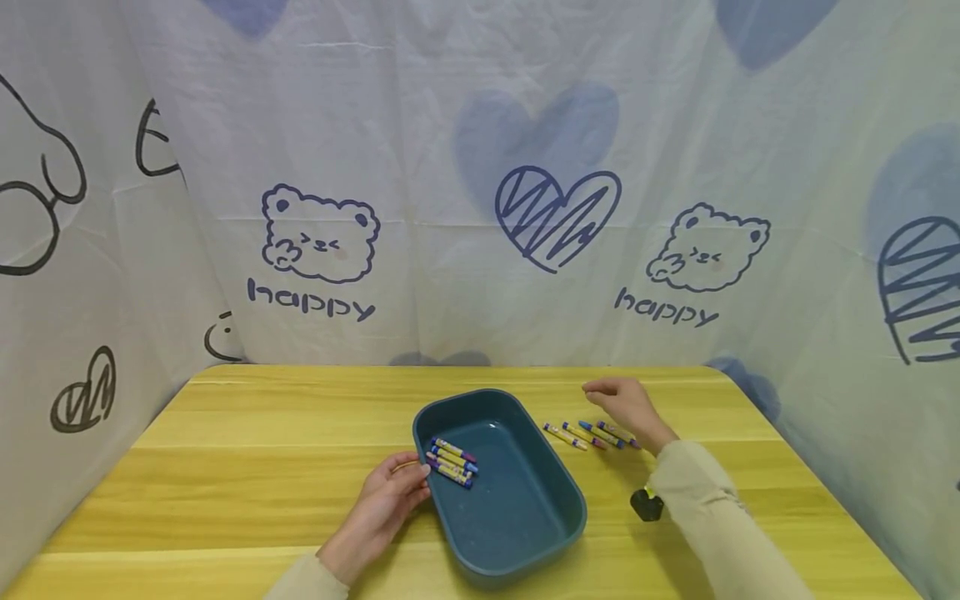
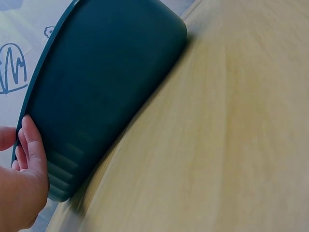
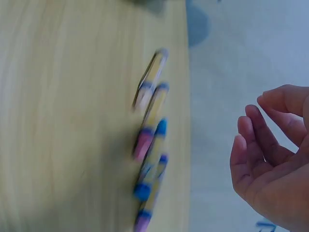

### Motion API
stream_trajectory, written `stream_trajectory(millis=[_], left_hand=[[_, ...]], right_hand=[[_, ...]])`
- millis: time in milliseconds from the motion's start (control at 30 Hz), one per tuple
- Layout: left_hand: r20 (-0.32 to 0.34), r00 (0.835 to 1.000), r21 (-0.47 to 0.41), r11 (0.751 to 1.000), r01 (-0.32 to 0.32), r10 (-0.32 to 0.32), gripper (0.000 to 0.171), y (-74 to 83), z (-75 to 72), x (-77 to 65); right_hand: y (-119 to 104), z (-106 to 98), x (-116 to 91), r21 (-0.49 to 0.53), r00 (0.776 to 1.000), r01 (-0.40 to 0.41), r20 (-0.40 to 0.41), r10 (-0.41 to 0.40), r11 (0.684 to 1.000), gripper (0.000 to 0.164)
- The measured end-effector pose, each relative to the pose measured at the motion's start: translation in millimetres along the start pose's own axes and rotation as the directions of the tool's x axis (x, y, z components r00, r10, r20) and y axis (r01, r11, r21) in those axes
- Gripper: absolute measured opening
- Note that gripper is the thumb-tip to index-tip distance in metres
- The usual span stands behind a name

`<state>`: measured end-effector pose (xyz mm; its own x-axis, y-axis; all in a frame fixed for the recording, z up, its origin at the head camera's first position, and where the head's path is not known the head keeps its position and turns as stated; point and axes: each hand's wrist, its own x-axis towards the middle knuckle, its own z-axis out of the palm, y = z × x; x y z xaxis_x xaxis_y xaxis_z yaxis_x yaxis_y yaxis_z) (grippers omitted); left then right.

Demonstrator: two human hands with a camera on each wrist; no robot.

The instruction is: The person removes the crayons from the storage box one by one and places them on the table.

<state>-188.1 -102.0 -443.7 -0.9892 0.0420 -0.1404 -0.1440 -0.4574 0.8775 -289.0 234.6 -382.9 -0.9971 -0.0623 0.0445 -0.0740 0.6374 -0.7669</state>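
Note:
A dark teal plastic bin (image 1: 517, 533) stands on the table, with several crayons (image 1: 452, 454) lying together inside its left side. My left hand (image 1: 390, 492) grips the bin's left rim; in the left wrist view its fingers (image 2: 34, 140) lie along the outer wall and the thumb is over the rim. To the right of the bin, several more crayons (image 1: 564, 436) in yellow wrappers lie in a slanted row. Above this row hovers my right hand (image 1: 626, 408), fingers loosely bent and nothing between them. In the right wrist view that hand (image 3: 275, 159) is apart from the crayons (image 3: 157, 104).
The wooden table (image 1: 262, 467) reaches back to a white cloth (image 1: 435, 275) printed with hearts and bears. A small black object (image 1: 647, 504) shows beside the right sleeve (image 1: 712, 500).

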Motion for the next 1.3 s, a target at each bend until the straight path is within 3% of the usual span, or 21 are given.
stream_trajectory(millis=[667, 1033, 1300], left_hand=[[-0.014, 1.0, 0.012, 1.0, 0.009, -0.008, 0.029, -0.4, 0.1, -0.6], [-0.01, 1.0, 0.009, 1.0, 0.007, -0.007, 0.029, -0.6, 0.7, -0.4], [-0.003, 1.0, 0.004, 1.0, 0.005, -0.005, 0.029, -0.9, 0.5, 0.2]], right_hand=[[-90, 38, -8, 0.097, 0.976, 0.155, 0.139, -0.168, 0.983, 0.026], [-102, 83, 0, 0.167, 0.973, 0.128, 0.169, -0.156, 0.978, 0.021], [-97, 111, -1, 0.177, 0.954, 0.142, 0.237, -0.182, 0.974, 0.021]])
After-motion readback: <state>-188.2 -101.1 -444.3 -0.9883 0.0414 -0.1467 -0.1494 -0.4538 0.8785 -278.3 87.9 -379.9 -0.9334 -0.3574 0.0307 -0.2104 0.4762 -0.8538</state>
